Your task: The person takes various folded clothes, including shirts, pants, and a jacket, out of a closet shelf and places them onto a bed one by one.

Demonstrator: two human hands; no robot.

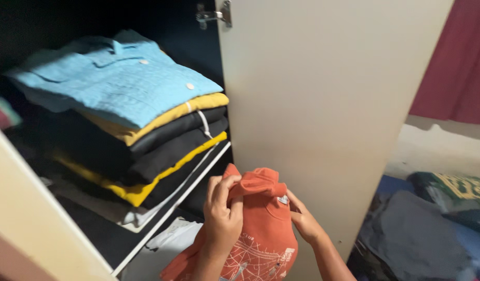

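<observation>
Left hand (223, 213) closed over the collar of a folded orange cotton shirt with white line print (261, 234); fingers (225, 188) curled over the top edge, thumb pressed to the front of the cloth; a firm pinch, not spread. Right hand (304, 221) on the far side of the same shirt, fingers mostly hidden behind the fabric; thumb laid along the edge near a small white tag; seemingly clasping the shirt's side, though how tightly pressed cannot be told. Shirt held upright between both hands, low in the view, in front of the open cream-coloured cupboard door (323, 104) and just right of the white-edged dark cupboard shelf (172, 208); not touching the shelf.

On the shelf, one stack of folded garments (146, 140): one light blue buttoned shirt (115, 78) on top, two white buttons showing; under it one mustard-yellow layer; then two black layers with a white drawstring crossing them; then another yellow layer; more dark cloth and a pale piece at the bottom, exact count there unclear. One metal door hinge (214, 14) at the top of the door. White crumpled cloth (170, 242) below the shelf, beside the left forearm. To the right, a maroon curtain (458, 62) and a heap of grey, blue and patterned green fabric (432, 229), pieces not countable.
</observation>
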